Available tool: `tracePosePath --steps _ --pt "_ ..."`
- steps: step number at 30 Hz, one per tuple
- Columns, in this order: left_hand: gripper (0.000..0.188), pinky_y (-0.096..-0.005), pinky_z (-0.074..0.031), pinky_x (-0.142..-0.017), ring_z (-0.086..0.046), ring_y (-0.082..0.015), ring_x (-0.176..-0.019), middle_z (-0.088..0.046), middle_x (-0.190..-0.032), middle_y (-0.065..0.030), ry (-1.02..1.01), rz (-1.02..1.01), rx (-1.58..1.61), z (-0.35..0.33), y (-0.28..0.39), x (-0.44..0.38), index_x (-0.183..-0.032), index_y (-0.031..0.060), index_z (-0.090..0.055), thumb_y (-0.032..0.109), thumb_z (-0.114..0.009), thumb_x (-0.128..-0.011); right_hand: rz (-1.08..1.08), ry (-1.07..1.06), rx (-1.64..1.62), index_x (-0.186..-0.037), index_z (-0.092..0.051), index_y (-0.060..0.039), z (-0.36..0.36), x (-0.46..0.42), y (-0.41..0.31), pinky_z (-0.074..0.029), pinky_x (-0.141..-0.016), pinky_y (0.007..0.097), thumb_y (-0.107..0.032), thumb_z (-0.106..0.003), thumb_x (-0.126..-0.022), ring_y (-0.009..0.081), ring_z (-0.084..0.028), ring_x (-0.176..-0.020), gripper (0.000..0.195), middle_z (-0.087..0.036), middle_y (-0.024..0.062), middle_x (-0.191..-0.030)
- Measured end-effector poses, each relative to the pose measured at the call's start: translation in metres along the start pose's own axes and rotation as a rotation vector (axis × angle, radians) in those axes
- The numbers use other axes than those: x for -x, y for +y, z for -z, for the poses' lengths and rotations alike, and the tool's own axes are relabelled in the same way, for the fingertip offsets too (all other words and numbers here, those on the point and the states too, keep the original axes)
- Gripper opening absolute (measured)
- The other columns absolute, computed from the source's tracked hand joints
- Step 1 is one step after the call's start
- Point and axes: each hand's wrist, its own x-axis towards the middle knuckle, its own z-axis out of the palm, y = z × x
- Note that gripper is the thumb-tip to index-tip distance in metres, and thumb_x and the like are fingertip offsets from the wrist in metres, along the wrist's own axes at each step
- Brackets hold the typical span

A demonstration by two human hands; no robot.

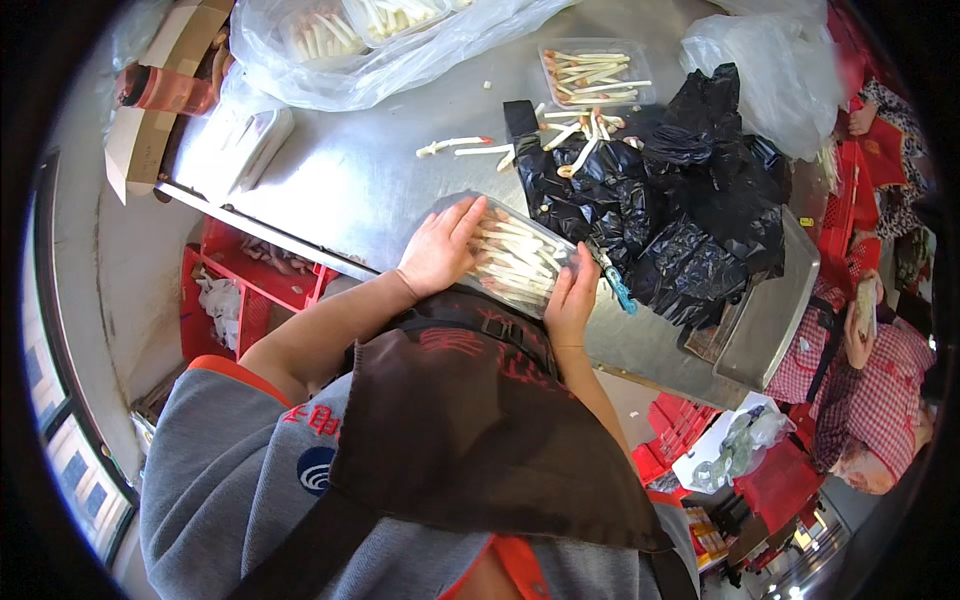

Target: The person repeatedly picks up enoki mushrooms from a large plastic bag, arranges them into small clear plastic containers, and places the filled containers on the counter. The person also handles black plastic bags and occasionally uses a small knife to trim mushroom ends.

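Note:
A clear plastic tray (517, 259) filled with pale, slender stalks lies at the table edge in front of me. My left hand (446, 244) rests flat over its left end, fingers on top. My right hand (574, 292) grips its right side, thumb and fingers around the edge. Just right of that hand lies a knife-like tool with a blue handle (619, 289). Loose stalks (581, 139) with reddish ends lie on a black plastic bag (600, 195) beyond the tray. Farther back, a second clear tray (596, 71) holds more such stalks.
The metal table (360, 157) bears a large clear bag (337, 75) over filled trays, stacked lids or trays (259, 150) at left and a metal pan (780, 300) at right. A pink bottle (165, 90) lies by a cardboard box (142, 150). Red crates (255, 277) stand below. A co-worker (862, 382) is at right.

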Motion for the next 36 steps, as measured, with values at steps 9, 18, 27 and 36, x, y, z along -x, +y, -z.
tracePosePath --steps 9,18,27,36 --pt "0.07 -0.0528 -0.014 -0.108 -0.023 -0.0304 -0.133 -0.027 -0.142 -0.0159 -0.253 -0.317 -0.272 0.027 0.044 -0.029 -0.13 0.0044 -0.041 0.038 -0.063 -0.073 -0.028 0.01 -0.009 -0.127 -0.041 -0.0009 0.002 -0.001 -0.009 -0.04 -0.086 0.0381 -0.005 -0.045 -0.087 0.0334 -0.049 -0.098 0.041 -0.047 0.0198 -0.109" --pt "0.079 -0.0521 -0.015 -0.107 -0.024 -0.0345 -0.132 -0.029 -0.14 -0.0222 -0.278 -0.341 -0.277 0.013 0.032 -0.03 -0.131 0.0011 -0.038 0.055 -0.055 -0.076 0.328 -0.15 0.393 -0.126 -0.041 0.001 0.009 -0.015 -0.041 -0.025 -0.1 0.0553 -0.026 -0.063 -0.073 0.0419 -0.032 -0.122 0.064 -0.035 0.0244 -0.132" --pt "0.078 -0.0521 -0.02 -0.106 -0.03 -0.0356 -0.128 -0.034 -0.136 -0.0224 -0.276 -0.359 -0.235 0.007 0.027 -0.032 -0.127 -0.0003 -0.042 0.05 -0.06 -0.07 0.342 -0.232 0.405 -0.124 -0.039 0.0053 0.007 -0.02 -0.038 -0.028 -0.099 0.0545 -0.026 -0.066 -0.07 0.0412 -0.035 -0.116 0.068 -0.036 0.0245 -0.127" --pt "0.074 -0.0492 -0.019 -0.107 -0.03 -0.0325 -0.128 -0.035 -0.137 -0.0173 -0.228 -0.351 -0.244 0.014 0.035 -0.03 -0.129 0.0033 -0.042 0.05 -0.057 -0.074 0.359 -0.136 0.295 -0.121 -0.044 0.0051 0.009 -0.018 -0.038 -0.028 -0.1 0.0513 -0.025 -0.064 -0.072 0.0392 -0.036 -0.115 0.061 -0.04 0.0222 -0.125"
